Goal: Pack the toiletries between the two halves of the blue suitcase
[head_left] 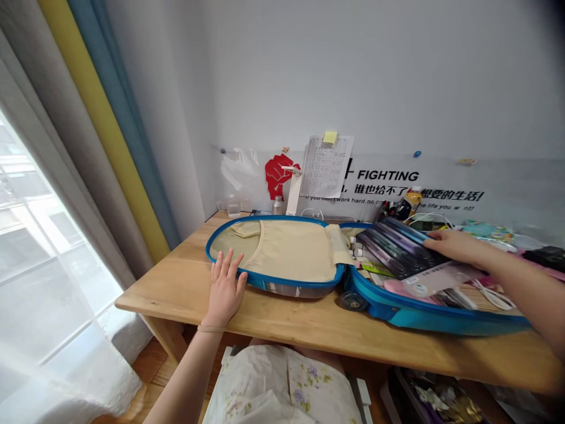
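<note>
A small blue-rimmed suitcase [286, 281] lies open on the wooden table, its beige-lined half to the left and its filled half to the right. My left hand [226, 288] rests at the near left rim of the lined half, fingers spread, holding nothing. Over the filled half, my right hand [459, 244] grips the far right edge of a flat pack of long, dark, slim pieces [392, 247] with a pale pink card end. The pack lies tilted above the other contents; what its pieces are is unclear. Small white-capped bottles [358, 253] show beside it near the hinge.
The wooden table [176, 288] stands against a wall. Behind the suitcase are a white lamp [293, 191], a small metallic bottle [277, 206] and an orange-labelled drink bottle [412, 200]. Curtains [92, 118] hang at the left. A bin of wrappers [441, 397] sits below the table.
</note>
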### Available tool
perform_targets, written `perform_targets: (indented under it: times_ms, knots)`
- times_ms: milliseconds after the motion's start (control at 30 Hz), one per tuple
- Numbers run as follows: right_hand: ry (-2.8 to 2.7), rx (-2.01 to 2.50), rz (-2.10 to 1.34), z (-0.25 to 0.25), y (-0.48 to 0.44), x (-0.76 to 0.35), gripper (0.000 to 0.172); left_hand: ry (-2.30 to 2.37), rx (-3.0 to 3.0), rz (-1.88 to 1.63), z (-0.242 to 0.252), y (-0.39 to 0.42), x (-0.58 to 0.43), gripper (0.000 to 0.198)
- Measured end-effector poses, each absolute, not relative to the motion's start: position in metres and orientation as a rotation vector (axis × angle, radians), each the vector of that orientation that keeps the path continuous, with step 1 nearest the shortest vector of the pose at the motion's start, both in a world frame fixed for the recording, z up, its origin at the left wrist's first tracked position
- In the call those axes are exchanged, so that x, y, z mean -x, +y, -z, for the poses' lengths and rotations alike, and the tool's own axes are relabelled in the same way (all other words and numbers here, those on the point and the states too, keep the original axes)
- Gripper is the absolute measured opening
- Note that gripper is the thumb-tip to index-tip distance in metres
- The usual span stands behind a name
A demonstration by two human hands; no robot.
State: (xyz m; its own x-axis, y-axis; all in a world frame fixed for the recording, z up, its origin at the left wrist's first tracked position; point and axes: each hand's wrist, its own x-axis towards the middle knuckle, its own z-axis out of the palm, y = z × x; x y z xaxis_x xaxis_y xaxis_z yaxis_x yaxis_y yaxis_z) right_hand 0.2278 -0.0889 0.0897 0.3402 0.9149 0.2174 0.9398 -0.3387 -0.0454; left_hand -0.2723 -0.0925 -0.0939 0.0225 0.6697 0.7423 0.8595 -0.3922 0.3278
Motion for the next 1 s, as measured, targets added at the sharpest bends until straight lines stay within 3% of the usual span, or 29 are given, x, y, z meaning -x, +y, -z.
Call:
perform_targets:
  times_ms: [167, 333, 567, 1000]
  knots:
    - [-1.623, 2.242, 0.015, -0.128, -0.073, -0.212, 0.045, -1.577, 2.081, 1.324, 0.095, -0.092, 0.272, 0.042]
    - [-2.078, 1.831, -0.144, -0.139, -0.024, -0.128, 0.052, -1.569, 2.080, 1.298, 0.097, -0.093, 0.273, 0.044]
    - [-2.650, 1.310, -0.291, -0.083, 0.065, -0.005, 0.057, -1.556, 2.099, 1.274, 0.098, -0.095, 0.273, 0.046]
    - [-2.724, 1.277, -0.087, -0.014, 0.096, 0.060, 0.043, -1.564, 2.089, 1.227, 0.100, -0.095, 0.273, 0.050]
